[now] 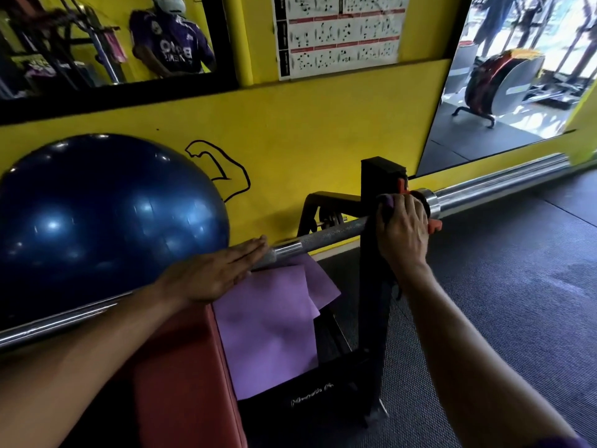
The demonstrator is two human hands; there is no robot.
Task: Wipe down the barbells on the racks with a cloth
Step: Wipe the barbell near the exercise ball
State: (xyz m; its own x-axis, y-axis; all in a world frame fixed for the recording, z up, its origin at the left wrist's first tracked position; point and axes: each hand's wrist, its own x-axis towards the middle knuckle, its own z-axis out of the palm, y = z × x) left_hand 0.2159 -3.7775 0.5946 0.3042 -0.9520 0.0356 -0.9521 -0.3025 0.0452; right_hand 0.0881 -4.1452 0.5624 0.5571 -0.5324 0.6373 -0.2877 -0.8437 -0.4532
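Resting across the black rack upright, the barbell runs from lower left to upper right, its knurled section lying between your two hands and its chrome sleeve extending beyond your right grip. Your right hand is clenched over the bar at the upright, a wad of purple cloth showing under the fingers, just beside the sleeve collar. Your left hand lies flat on the bar, fingers straight and together, grasping nothing. Under that flat palm a larger purple cloth hangs down from the bar, draped against the red bench pad. Behind your left hand: a blue exercise ball against the yellow wall. Above: a mirror and an exercise chart. Below your right forearm: dark rubber flooring.
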